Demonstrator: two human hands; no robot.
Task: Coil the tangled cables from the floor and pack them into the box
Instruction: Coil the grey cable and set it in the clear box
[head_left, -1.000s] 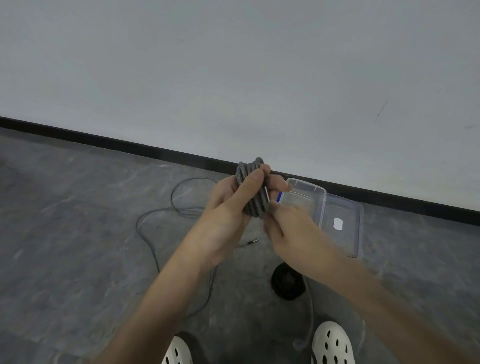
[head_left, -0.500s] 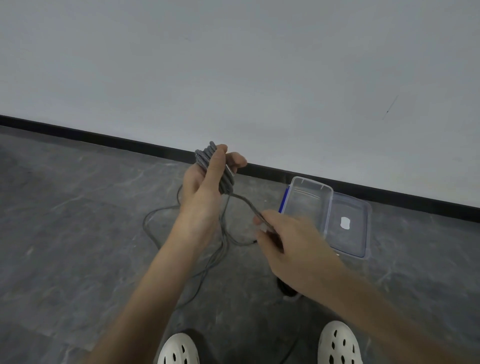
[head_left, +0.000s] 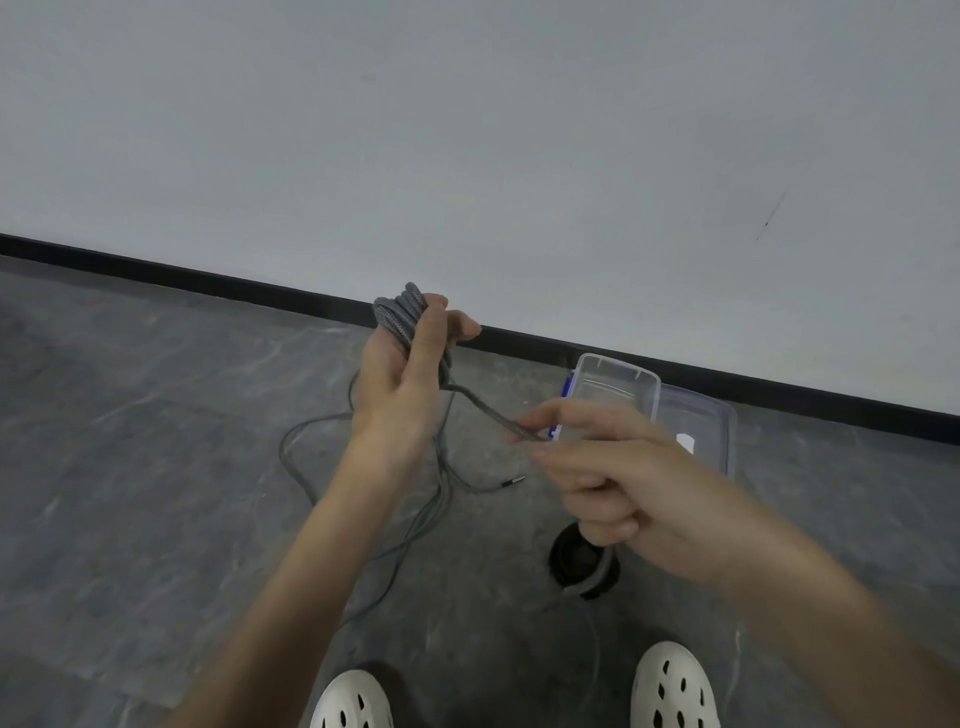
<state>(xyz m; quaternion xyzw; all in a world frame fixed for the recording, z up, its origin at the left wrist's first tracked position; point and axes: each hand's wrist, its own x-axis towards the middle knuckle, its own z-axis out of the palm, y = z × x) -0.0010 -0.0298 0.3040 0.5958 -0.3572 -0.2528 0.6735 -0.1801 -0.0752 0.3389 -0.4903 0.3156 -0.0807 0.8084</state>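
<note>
The left hand (head_left: 402, 379) is clenched around a coiled bundle of grey braided cable (head_left: 397, 312), whose loops stick out above the fingers. From the underside of that grip one strand runs down and across to the right hand (head_left: 613, 478), which is blurred but appears to pinch it between thumb and forefinger, the other fingers curled under. Just behind the right hand, the clear box (head_left: 618, 382) sits open on the floor (head_left: 156, 415) with its lid (head_left: 698, 415) lying beside it. Below the left grip a thin cable (head_left: 301, 462) sprawls loose on the floor. Under the right hand lies a black coil (head_left: 569, 564).
</note>
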